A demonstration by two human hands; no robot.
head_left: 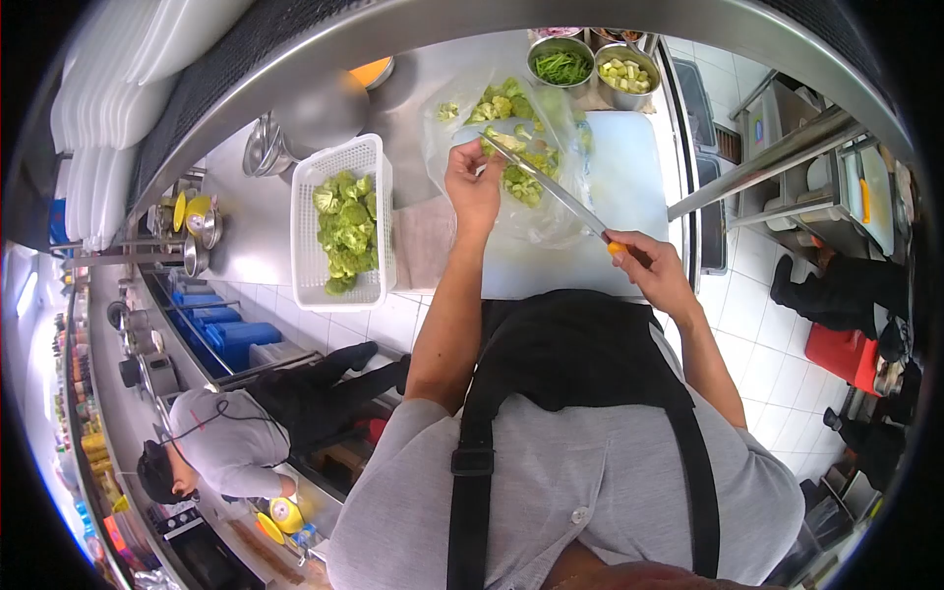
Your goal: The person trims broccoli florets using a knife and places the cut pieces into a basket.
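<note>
My right hand [654, 273] is closed around the yellow handle of a long knife [562, 195]. Its blade slants up and left, with the tip end at the fingers of my left hand [475, 187]. Those fingers are pinched on a small broccoli floret [489, 145], partly hidden by the hand and blade. Under the blade, a clear plastic bag [442, 110] lies spread out with cut broccoli [531, 182] in and on it. The bag rests partly on a white cutting board [624, 162].
A white perforated basket [307, 231] holding broccoli florets [344, 231] stands left of my left arm. Metal bowls of sliced greens [560, 67] and pale cut vegetables [626, 76] sit at the back right. A person in a grey shirt [226, 433] works at a counter lower left.
</note>
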